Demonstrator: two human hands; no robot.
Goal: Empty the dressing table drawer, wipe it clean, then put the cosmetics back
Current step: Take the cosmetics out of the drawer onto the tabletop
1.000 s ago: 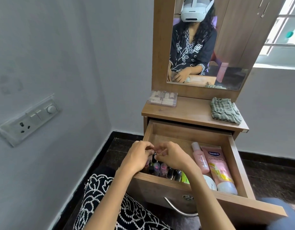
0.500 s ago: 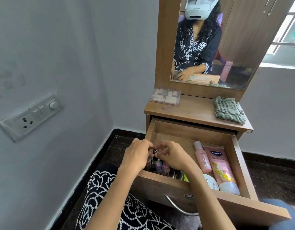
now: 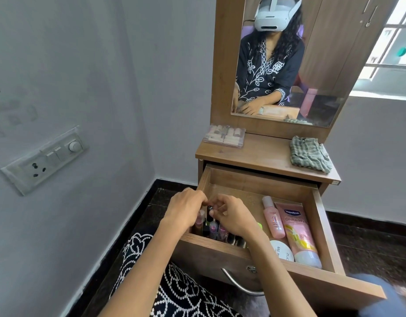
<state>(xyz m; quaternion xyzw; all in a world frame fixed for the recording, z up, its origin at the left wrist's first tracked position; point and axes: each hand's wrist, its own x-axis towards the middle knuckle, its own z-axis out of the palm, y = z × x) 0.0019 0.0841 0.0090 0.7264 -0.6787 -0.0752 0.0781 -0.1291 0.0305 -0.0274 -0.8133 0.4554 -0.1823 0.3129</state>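
The wooden drawer (image 3: 321,216) of the dressing table stands pulled out. At its front left stand several small nail polish bottles (image 3: 214,229). Both hands are over that cluster. My left hand (image 3: 186,210) has its fingers curled down among the bottles on the left. My right hand (image 3: 231,216) pinches a small black-capped bottle (image 3: 210,208) between fingertips. To the right lie a pink spray bottle (image 3: 273,217), a pink Vaseline tube (image 3: 297,234) and a white round jar (image 3: 282,250). What my left hand holds is hidden.
On the table top lie a clear box of small cosmetics (image 3: 225,136) at the left and a folded green checked cloth (image 3: 309,154) at the right. A mirror (image 3: 289,58) rises behind. A grey wall with a switchboard (image 3: 46,159) is close on the left.
Both hands stay over the nail polish bottles with only slight finger movement; the view has shifted a little upward and to the left.
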